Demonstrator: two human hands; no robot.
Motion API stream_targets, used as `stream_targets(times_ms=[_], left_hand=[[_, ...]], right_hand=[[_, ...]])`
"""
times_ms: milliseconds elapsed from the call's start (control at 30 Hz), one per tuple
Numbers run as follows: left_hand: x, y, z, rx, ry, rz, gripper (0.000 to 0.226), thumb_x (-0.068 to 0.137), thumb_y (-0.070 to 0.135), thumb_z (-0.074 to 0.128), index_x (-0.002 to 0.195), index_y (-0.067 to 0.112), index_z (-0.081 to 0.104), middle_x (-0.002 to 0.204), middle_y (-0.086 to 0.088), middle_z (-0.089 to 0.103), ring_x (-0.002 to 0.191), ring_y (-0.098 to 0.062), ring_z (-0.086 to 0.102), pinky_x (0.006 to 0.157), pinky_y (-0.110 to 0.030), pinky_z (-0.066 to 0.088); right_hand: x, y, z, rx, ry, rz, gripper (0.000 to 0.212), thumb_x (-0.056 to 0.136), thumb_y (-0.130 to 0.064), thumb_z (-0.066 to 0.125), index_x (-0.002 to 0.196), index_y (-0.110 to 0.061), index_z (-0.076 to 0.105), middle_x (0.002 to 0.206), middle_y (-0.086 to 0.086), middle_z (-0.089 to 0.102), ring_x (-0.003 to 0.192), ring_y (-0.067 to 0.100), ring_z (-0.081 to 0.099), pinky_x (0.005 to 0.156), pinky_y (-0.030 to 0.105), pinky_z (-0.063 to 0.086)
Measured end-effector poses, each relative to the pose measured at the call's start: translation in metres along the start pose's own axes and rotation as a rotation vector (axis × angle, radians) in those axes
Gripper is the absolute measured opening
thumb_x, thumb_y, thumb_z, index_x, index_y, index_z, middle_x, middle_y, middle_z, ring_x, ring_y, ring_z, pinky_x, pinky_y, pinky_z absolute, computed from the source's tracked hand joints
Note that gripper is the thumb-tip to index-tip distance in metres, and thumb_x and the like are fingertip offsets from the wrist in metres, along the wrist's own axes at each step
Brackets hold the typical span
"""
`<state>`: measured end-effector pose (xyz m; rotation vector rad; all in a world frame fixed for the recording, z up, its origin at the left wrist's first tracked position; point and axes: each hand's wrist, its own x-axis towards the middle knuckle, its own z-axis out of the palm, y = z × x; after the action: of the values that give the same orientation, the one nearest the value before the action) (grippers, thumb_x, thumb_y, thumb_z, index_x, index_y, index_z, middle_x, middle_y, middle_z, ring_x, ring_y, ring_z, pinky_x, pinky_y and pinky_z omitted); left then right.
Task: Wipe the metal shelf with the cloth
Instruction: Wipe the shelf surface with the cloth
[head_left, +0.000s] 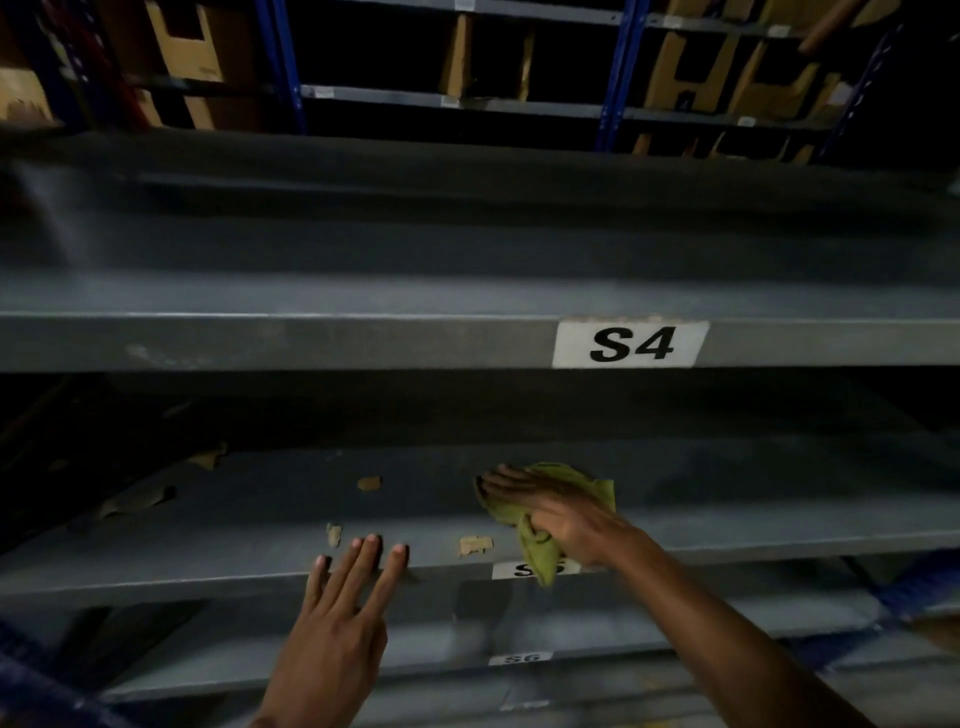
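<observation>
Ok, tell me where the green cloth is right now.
In the head view, the green cloth lies right of centre on the shelf below the S4 label, pressed under the right hand, one end hanging over the front edge.

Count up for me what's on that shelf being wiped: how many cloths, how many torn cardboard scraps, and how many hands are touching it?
Green cloth: 1, under the right hand
Tan cardboard scraps clearly seen: 3; darker bits further left are too dim to count
Hands on the shelf: 2, the left hand rests fingertips on the front edge
Total: 6
</observation>
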<state>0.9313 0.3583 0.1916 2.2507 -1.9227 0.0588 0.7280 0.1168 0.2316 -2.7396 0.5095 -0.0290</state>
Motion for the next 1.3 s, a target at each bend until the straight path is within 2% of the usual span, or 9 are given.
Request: stream_targets(times_ms=[67, 200, 367, 500, 567, 700, 867, 1067, 1300], left_hand=[[0.0, 0.0, -0.002, -0.003, -0.019, -0.004, 0.099, 0.062, 0.021, 0.086, 0.146, 0.021, 0.033, 0.144, -0.014, 0.044, 0.131, -0.032, 0.039, 0.109, -0.041, 0.001], [-0.002, -0.002, 0.004, -0.057, 0.005, -0.027, 0.083, 0.09, 0.025, 0.058, 0.151, 0.034, 0.003, 0.158, -0.004, 0.006, 0.145, -0.025, 0.002, 0.11, -0.036, -0.02], [0.003, 0.0, 0.001, -0.012, -0.047, -0.029, 0.084, 0.068, 0.021, 0.059, 0.147, 0.024, 0.031, 0.145, -0.012, 0.043, 0.133, -0.03, 0.038, 0.112, -0.039, 0.002], [0.002, -0.003, 0.0, -0.008, -0.088, -0.017, 0.091, 0.064, 0.019, 0.07, 0.147, 0.024, 0.033, 0.144, -0.013, 0.043, 0.136, -0.023, 0.026, 0.112, -0.039, 0.001], [0.001, -0.001, -0.002, -0.022, -0.108, -0.042, 0.103, 0.061, 0.015, 0.082, 0.149, 0.025, 0.029, 0.147, -0.012, 0.039, 0.139, -0.029, 0.026, 0.112, -0.039, -0.001], [-0.006, 0.002, -0.007, 0.01, -0.028, -0.061, 0.099, 0.081, 0.017, 0.068, 0.152, 0.033, 0.002, 0.158, -0.006, 0.014, 0.145, -0.029, 0.009, 0.112, -0.037, -0.011], [-0.009, 0.002, -0.011, 0.033, -0.08, -0.01, 0.105, 0.061, 0.009, 0.078, 0.151, 0.018, 0.025, 0.142, -0.015, 0.048, 0.134, -0.032, 0.041, 0.113, -0.042, 0.005], [-0.01, -0.005, -0.013, 0.059, -0.132, 0.033, 0.107, 0.054, 0.016, 0.08, 0.149, 0.019, 0.032, 0.132, -0.01, 0.057, 0.126, -0.029, 0.051, 0.111, -0.039, 0.006], [-0.014, -0.016, -0.009, 0.007, -0.014, 0.066, 0.108, 0.057, 0.017, 0.08, 0.151, 0.023, 0.026, 0.138, -0.01, 0.046, 0.13, -0.029, 0.041, 0.119, -0.04, 0.012]], right_hand=[[-0.004, 0.013, -0.002, -0.078, 0.005, 0.097, 0.072, 0.093, -0.005, 0.046, 0.149, -0.032, 0.01, 0.159, -0.015, 0.006, 0.147, 0.005, 0.002, 0.121, 0.028, 0.003], [-0.004, 0.004, 0.005, -0.04, 0.025, 0.121, 0.061, 0.097, -0.013, 0.032, 0.152, -0.033, 0.012, 0.16, -0.014, 0.005, 0.146, 0.002, 0.0, 0.121, 0.034, 0.008], [-0.023, -0.017, 0.012, 0.121, -0.009, -0.042, 0.067, 0.086, -0.016, 0.036, 0.151, -0.03, 0.024, 0.159, -0.014, 0.017, 0.145, -0.002, 0.006, 0.12, 0.027, 0.005], [-0.038, -0.008, 0.006, 0.185, -0.019, -0.039, 0.064, 0.088, -0.016, 0.034, 0.149, -0.031, 0.029, 0.158, -0.017, 0.02, 0.144, -0.004, 0.006, 0.117, 0.02, 0.004], [-0.034, 0.006, -0.003, 0.141, 0.053, 0.028, 0.057, 0.093, -0.014, 0.035, 0.149, -0.026, 0.031, 0.158, -0.012, 0.017, 0.145, -0.001, 0.005, 0.119, 0.023, 0.004], [-0.005, 0.015, -0.004, -0.095, 0.007, 0.106, 0.064, 0.096, -0.01, 0.039, 0.152, -0.019, 0.01, 0.16, -0.004, -0.001, 0.148, 0.012, -0.001, 0.119, 0.026, 0.0], [0.035, -0.008, 0.005, -0.003, 0.049, 0.155, 0.065, 0.095, -0.016, 0.037, 0.154, -0.023, 0.009, 0.161, -0.009, -0.002, 0.146, 0.003, -0.004, 0.118, 0.022, -0.003], [0.058, -0.035, 0.015, -0.128, 0.066, 0.037, 0.067, 0.096, -0.019, 0.038, 0.154, -0.022, 0.005, 0.155, -0.014, -0.009, 0.14, -0.001, -0.013, 0.102, 0.006, -0.022], [0.038, -0.054, 0.025, -0.176, 0.04, -0.058, 0.073, 0.089, -0.02, 0.041, 0.154, -0.022, 0.009, 0.161, -0.006, 0.004, 0.148, 0.009, -0.001, 0.119, 0.025, -0.001]])
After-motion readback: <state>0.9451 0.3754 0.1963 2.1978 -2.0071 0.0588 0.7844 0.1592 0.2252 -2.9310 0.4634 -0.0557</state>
